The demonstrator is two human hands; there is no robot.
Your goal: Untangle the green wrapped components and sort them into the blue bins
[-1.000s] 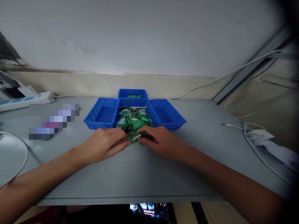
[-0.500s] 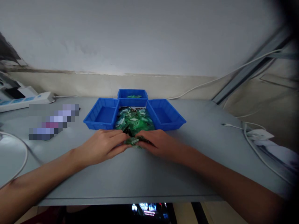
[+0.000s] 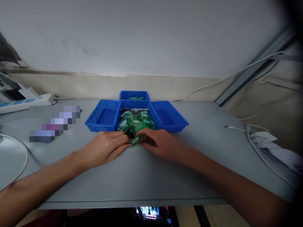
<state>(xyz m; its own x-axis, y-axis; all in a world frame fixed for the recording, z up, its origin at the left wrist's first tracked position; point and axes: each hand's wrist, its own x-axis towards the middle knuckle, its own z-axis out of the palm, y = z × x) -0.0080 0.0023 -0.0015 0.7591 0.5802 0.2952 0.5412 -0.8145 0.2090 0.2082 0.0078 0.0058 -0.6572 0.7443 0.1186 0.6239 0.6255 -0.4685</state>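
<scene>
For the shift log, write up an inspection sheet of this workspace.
Surface: grey table.
Job's things: green packet between the hands; pile of green packets between left blue bin and right blue bin; green pieces in rear blue bin.
Clutter: pixelated object, left, unidentifiable; power strip, far left.
Hands: left hand and right hand both have fingers on the packet.
Cables: white cables at left and right.
Surroundings: wall behind; lit screen below table edge.

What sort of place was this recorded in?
Probably a simple indoor workspace, though whether home or workshop I can't tell: a grey table against a wall, three blue bins around heaped green pieces, and a power strip.
</scene>
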